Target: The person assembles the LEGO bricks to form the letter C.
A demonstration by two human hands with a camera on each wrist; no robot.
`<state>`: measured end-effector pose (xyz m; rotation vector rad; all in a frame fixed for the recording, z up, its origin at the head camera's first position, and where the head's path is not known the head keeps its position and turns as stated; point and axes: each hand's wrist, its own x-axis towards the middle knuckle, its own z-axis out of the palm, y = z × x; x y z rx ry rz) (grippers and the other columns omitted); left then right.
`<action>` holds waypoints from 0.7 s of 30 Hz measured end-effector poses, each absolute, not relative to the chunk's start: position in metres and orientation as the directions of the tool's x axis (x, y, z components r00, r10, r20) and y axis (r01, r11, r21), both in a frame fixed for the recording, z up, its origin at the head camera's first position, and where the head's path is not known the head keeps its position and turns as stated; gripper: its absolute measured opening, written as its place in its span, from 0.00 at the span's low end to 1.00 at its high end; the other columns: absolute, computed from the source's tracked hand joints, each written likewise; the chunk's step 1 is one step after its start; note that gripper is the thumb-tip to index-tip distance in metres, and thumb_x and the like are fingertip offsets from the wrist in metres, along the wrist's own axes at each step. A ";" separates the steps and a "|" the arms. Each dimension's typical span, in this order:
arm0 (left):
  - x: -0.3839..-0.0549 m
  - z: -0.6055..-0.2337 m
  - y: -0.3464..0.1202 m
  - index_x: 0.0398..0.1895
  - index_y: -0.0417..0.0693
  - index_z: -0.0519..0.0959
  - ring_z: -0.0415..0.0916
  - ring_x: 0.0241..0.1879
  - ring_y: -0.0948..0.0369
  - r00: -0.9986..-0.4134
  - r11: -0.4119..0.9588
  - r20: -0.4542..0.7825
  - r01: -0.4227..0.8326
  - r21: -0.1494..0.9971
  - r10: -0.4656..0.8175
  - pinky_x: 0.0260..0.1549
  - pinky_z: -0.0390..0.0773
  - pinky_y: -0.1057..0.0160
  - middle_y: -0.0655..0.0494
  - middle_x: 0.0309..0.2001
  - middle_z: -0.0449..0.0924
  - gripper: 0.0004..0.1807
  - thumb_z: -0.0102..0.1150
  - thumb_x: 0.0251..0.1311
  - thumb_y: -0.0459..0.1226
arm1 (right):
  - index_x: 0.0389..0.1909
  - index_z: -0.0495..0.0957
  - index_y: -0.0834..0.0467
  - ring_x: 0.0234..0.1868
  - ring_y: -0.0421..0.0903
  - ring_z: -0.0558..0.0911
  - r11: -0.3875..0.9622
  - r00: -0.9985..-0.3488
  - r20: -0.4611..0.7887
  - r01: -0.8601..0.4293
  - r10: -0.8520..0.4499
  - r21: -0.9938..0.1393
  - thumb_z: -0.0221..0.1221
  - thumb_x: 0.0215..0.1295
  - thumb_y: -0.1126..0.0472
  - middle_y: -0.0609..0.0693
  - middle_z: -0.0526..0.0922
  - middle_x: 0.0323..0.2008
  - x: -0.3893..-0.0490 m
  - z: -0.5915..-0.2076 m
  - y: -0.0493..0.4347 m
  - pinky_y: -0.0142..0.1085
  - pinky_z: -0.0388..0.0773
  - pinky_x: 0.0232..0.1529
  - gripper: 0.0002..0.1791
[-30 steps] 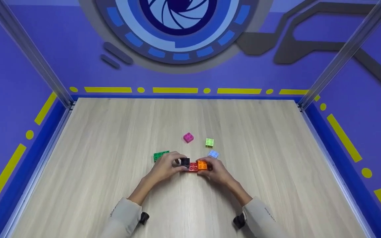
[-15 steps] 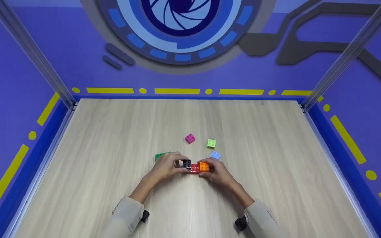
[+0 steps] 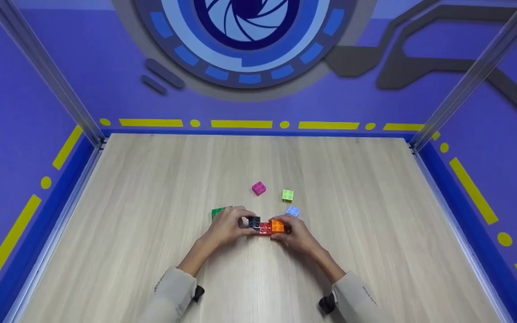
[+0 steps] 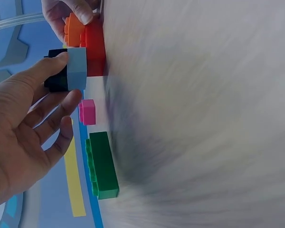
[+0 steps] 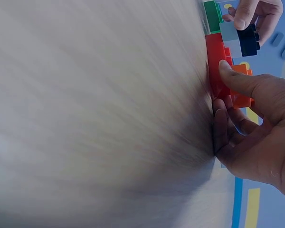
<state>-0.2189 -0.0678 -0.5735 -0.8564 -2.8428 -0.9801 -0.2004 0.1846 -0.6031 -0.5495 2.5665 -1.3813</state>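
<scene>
- Left hand [image 3: 229, 225], thumb and fingertips narrowed, pinches the black brick [image 3: 254, 222] and pale brick [image 4: 77, 69] at the left end of the red brick [image 3: 265, 229], just below frame centre; whether fully seated, I cannot tell
- Right hand [image 3: 298, 233] grips the red brick's right end and orange brick [image 3: 278, 226]
- Best square the edges, then press straight down
- Since the first head frame, black studs show more plainly

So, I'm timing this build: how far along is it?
Done: the orange block sits on the red brick, held by the right hand. In hand: a black block on a pale block, pinched by the left hand at the brick's other end, seating unclear. Probably left: loose green brick, pink brick, lime brick and blue brick.
</scene>
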 end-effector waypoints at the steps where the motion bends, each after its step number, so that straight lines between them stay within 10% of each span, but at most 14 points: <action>1: -0.219 -0.574 -0.068 0.47 0.48 0.88 0.80 0.32 0.58 -0.853 0.650 0.184 0.497 0.576 0.489 0.31 0.72 0.69 0.55 0.38 0.87 0.19 0.77 0.53 0.43 | 0.58 0.80 0.63 0.54 0.52 0.81 0.500 -0.915 0.028 -0.245 -0.403 -0.831 0.69 0.63 0.63 0.59 0.84 0.54 -0.201 -0.603 0.185 0.38 0.77 0.58 0.23; 21: -0.222 -0.582 -0.074 0.53 0.47 0.84 0.82 0.39 0.55 -0.846 0.581 0.109 0.447 0.680 0.522 0.37 0.76 0.68 0.54 0.44 0.85 0.20 0.73 0.60 0.44 | 0.59 0.80 0.62 0.52 0.49 0.80 0.493 -0.918 0.020 -0.231 -0.397 -0.839 0.69 0.63 0.63 0.58 0.84 0.54 -0.201 -0.603 0.185 0.35 0.76 0.55 0.23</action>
